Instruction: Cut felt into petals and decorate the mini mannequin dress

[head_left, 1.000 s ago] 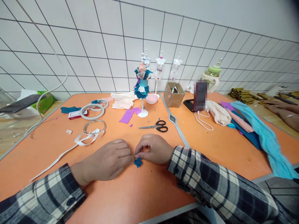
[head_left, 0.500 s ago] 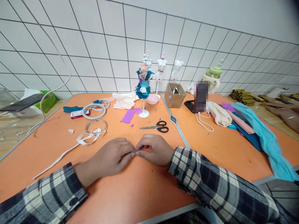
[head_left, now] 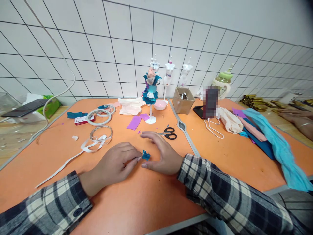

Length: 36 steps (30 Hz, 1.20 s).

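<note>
My left hand (head_left: 114, 164) rests on the orange table (head_left: 137, 202) and pinches a small pleated teal fabric piece (head_left: 146, 155) at its fingertips. My right hand (head_left: 161, 151) lies just right of that piece with fingers stretched out flat toward the black-handled scissors (head_left: 166, 133), holding nothing. Behind them a small mannequin wearing a teal and pink dress (head_left: 150, 88) stands on a white stand, with purple fabric scraps (head_left: 134, 122) at its foot.
Tape rolls (head_left: 97, 117) and loose white ribbon (head_left: 93, 143) lie at left. Bare white mannequins (head_left: 169, 70), a pink bowl (head_left: 160, 104), a cardboard box (head_left: 183, 100), a phone on a stand (head_left: 210, 101) and fabric piles (head_left: 266, 133) lie behind and right. Another person's hand (head_left: 297, 119) rests far right.
My right hand has let go of the teal piece, opened and reached forward toward the scissors. My left hand keeps its pinch, and the teal piece now shows fanned out.
</note>
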### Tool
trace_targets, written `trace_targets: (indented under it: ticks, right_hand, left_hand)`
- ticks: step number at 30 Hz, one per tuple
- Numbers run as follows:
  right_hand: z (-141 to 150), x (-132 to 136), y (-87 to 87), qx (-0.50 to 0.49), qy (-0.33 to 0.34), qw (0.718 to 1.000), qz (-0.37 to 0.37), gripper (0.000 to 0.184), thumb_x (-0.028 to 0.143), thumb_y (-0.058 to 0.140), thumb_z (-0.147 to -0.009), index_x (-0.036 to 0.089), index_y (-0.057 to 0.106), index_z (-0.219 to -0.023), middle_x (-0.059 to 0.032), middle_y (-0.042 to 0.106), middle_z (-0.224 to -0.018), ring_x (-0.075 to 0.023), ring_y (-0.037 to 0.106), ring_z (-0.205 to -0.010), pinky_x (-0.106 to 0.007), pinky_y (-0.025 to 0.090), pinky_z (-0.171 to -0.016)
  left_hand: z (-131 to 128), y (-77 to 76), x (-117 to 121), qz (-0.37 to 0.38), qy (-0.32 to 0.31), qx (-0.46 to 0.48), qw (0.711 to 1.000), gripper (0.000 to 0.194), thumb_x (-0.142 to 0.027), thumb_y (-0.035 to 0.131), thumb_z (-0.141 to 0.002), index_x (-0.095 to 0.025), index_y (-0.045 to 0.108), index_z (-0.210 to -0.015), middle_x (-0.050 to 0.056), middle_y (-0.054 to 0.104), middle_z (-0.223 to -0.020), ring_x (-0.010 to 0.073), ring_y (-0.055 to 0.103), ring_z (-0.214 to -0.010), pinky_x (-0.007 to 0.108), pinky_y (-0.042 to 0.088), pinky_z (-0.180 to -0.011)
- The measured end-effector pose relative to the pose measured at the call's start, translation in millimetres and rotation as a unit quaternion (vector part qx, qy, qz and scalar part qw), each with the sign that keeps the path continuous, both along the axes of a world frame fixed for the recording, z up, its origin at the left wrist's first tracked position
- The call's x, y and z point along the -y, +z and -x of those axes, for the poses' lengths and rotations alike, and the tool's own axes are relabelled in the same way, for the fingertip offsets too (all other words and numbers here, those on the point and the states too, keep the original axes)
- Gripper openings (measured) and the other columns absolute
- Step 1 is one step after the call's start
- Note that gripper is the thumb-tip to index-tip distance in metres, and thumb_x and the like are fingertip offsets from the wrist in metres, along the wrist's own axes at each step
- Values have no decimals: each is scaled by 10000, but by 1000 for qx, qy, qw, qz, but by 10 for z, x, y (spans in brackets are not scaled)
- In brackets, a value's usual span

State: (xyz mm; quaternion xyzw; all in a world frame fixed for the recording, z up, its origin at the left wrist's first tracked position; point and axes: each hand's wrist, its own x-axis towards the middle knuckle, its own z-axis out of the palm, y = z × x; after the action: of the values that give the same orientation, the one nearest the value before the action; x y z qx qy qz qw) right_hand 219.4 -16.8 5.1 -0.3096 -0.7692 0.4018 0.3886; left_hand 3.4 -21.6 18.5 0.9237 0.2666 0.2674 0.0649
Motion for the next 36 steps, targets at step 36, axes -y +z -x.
trace_targets:
  ticks: [36]
  right_hand:
    - [14, 15, -4, 73, -50, 985, -149, 166, 338, 688, -809, 193, 635, -748, -33, 662, -802, -150, 594, -735, -280, 472, -709]
  left_hand:
    - [33, 42, -1, -93, -2, 1, 996, 176, -76, 512, -837, -191, 624, -909, 29, 675, -741, 185, 568, -684, 319, 419, -664]
